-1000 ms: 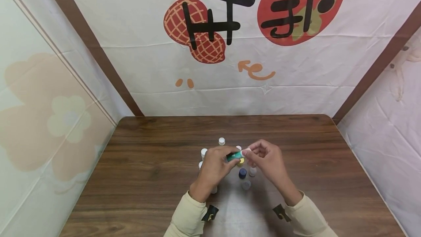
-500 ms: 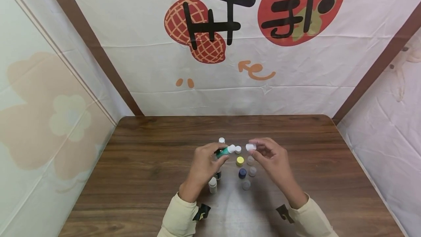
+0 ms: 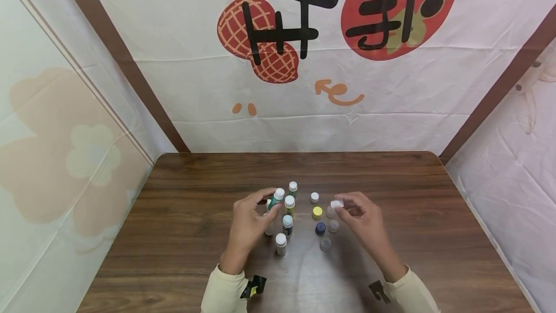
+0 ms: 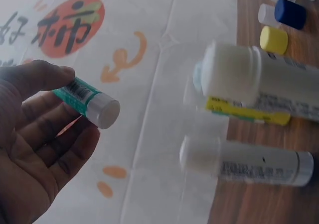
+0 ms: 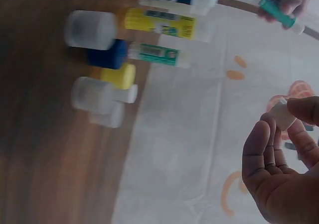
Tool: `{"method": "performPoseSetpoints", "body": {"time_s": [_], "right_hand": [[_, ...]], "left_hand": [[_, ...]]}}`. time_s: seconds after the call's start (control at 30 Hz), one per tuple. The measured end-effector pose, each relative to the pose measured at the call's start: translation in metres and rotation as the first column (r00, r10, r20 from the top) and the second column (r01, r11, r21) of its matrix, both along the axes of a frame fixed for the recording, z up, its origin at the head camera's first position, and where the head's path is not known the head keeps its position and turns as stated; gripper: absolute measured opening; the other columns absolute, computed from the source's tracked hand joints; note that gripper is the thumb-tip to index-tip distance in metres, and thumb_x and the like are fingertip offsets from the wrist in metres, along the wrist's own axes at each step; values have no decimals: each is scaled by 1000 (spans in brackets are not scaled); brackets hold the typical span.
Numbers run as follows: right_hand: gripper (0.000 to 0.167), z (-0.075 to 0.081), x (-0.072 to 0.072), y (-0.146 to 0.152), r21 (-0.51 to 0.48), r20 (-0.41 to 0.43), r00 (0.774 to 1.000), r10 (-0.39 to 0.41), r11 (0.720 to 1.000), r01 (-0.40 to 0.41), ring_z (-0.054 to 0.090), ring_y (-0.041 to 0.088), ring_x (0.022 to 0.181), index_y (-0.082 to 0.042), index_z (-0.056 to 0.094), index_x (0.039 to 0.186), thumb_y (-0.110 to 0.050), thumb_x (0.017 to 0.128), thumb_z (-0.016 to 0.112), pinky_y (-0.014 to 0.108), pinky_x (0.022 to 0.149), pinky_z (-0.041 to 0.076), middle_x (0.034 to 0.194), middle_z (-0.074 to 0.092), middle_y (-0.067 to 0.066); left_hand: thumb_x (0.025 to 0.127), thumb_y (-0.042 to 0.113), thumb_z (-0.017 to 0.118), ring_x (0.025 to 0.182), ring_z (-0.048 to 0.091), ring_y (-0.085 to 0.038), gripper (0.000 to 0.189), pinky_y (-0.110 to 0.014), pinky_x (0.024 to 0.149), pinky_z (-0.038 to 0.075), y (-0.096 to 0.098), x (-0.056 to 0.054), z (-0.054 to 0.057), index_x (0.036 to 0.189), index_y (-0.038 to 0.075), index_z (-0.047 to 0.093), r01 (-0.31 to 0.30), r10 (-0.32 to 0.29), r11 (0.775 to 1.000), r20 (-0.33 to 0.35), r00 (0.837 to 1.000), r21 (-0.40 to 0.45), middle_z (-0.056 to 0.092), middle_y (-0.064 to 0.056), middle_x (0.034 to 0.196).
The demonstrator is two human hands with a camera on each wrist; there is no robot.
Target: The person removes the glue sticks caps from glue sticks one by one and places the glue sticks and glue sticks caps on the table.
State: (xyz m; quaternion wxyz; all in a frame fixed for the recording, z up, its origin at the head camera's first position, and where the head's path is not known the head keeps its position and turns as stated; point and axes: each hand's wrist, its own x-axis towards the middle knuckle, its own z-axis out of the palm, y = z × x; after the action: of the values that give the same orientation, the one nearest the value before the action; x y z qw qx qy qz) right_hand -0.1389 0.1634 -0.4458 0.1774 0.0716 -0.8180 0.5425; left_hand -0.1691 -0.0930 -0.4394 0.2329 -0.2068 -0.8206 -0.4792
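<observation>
My left hand [image 3: 248, 219] holds a green glue stick [image 3: 276, 198] between thumb and fingers, its white end pointing up and its cap off. In the left wrist view the green-labelled barrel [image 4: 77, 95] leans out of the fingertips. My right hand [image 3: 366, 219] pinches a small white cap [image 5: 282, 115] with thumb and fingertips, over the group of loose caps. Between the hands several glue sticks stand upright, among them a yellow-labelled one [image 3: 289, 206], a dark-labelled one [image 3: 287, 226] and a white one [image 3: 281, 244] nearest me. Others are partly hidden behind my left hand.
Right of the glue sticks lie loose caps: a white cap [image 3: 314, 197], a yellow cap [image 3: 317, 212], a dark blue cap [image 3: 320, 228] and several translucent ones, such as the clear cap [image 3: 325, 244] in front. The wooden table [image 3: 434, 235] ends at a printed cloth [image 3: 391, 110].
The white cap has come off the green glue stick. My left hand has carried the stick left to the standing ones, while my right hand has moved slightly right with the cap.
</observation>
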Motion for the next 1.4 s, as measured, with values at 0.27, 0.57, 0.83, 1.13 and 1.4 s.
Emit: {"method": "performPoseSetpoints", "body": {"time_s": [0.27, 0.57, 0.83, 1.13, 1.4], "right_hand": [[28, -40, 3, 12, 117, -33, 998, -61, 991, 64, 62, 13, 71, -4, 70, 99, 4, 74, 79, 27, 60, 53, 86, 65, 3], [29, -60, 10, 21, 263, 31, 995, -95, 961, 83, 61, 14, 69, -1, 69, 96, 7, 70, 78, 29, 60, 53, 81, 63, 1], [25, -73, 12, 21, 400, 194, 975, -109, 916, 23, 59, 10, 67, -7, 69, 94, -2, 72, 80, 27, 62, 51, 77, 63, -1], [19, -88, 7, 20, 491, 225, 969, -100, 871, -24, 57, 8, 67, -10, 71, 89, -6, 72, 80, 31, 64, 49, 78, 64, -2], [17, -94, 6, 18, 535, 251, 963, -97, 843, -55, 55, 7, 66, -14, 68, 82, -9, 72, 80, 32, 63, 47, 75, 62, -5]], "left_hand": [[69, -7, 80, 74, 67, -18, 30, -35, 64, 55, -23, 8, -13, 93, 5, 67, -80, 76, 995, 69, 995, 57, 71, -4, 85], [66, -8, 82, 70, 67, -16, 30, -29, 62, 56, -39, 26, -32, 87, 6, 65, -130, 117, 989, 170, 978, 65, 69, -2, 80], [67, -10, 82, 72, 68, -20, 28, -34, 65, 57, -41, 35, -45, 85, 4, 65, -106, 65, 986, 285, 956, 131, 68, -5, 82], [67, -10, 82, 72, 67, -19, 29, -31, 65, 57, -38, 35, -51, 85, 5, 65, -97, 65, 990, 277, 959, 103, 67, -4, 83], [67, -11, 81, 70, 67, -16, 30, -30, 63, 57, -34, 37, -57, 86, 6, 66, -75, 52, 995, 273, 961, 73, 68, -4, 82]]}}
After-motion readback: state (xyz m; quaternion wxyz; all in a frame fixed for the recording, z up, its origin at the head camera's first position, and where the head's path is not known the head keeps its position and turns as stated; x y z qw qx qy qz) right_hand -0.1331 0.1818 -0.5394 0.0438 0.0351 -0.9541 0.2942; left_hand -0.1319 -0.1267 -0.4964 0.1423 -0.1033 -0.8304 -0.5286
